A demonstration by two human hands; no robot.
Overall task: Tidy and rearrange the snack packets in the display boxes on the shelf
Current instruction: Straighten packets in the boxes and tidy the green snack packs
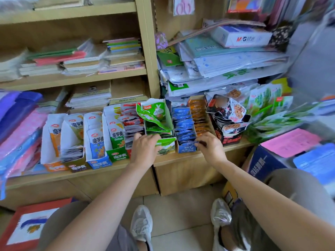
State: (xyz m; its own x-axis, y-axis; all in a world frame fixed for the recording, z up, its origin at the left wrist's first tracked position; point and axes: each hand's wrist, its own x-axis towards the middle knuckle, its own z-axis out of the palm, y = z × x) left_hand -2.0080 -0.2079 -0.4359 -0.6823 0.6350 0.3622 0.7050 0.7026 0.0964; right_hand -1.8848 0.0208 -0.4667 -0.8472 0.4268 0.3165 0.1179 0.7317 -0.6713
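Both hands work at the near edge of the light wooden shelf [181,157].

1. The left hand [144,149] lies over the near end of the green cardboard display box [167,143]. Its fingers curl down over the front green foil snack packets [157,132] and grip their top edges.
2. The right hand [211,147] is at the near end of the blue cardboard display box [186,150], the next box to the right. Its thumb and fingertips appear to pinch the front blue foil snack packets [183,124]. Motion blur makes the exact contact uncertain.
3. In both boxes the packets stand on edge. Each row's long axis runs from the fingers away to the far end, so each hand holds the near end of its own row. The left hand is nearer to the green row, the right hand to the blue row.
4. The next move probably requires a push along this axis, away from the person.
5. Farther back, a loose crumpled green packet with a rabbit print [154,113] lies across the green row, and a row of orange packets [198,115] stands to the right of the blue row.
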